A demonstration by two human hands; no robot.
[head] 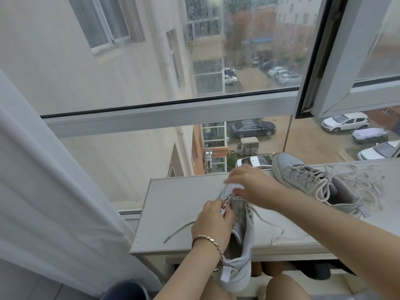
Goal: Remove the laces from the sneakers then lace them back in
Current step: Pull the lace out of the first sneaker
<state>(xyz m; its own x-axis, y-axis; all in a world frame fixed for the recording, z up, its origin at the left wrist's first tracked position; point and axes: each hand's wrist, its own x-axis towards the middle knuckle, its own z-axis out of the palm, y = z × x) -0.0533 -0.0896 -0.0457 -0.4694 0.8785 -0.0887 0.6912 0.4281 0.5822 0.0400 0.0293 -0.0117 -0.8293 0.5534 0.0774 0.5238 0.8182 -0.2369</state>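
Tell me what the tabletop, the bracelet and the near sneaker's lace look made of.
The tabletop: pale matt laminate board, probably; faint grain, small dots. The bracelet: shiny rose-gold metal, linked. The lace: off-white woven fabric, limp, likely cotton or polyester.

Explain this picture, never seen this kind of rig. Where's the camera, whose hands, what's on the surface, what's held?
There is no robot here. A person works with bare hands, and the single picture comes from a wide-angle camera worn on their head, looking forward and down. They face a window with a white shelf top in front. Two grey sneakers are on it. The near sneaker, heel overhanging the front edge toward the person, is mostly unlaced. Its lace trails loose over the surface on both sides. The left hand, with a bracelet on the wrist, pinches the lace near the tongue. The right hand hovers over the toe, too blurred to tell whether it holds anything. The second sneaker lies farther right, laced and tied in a bow.
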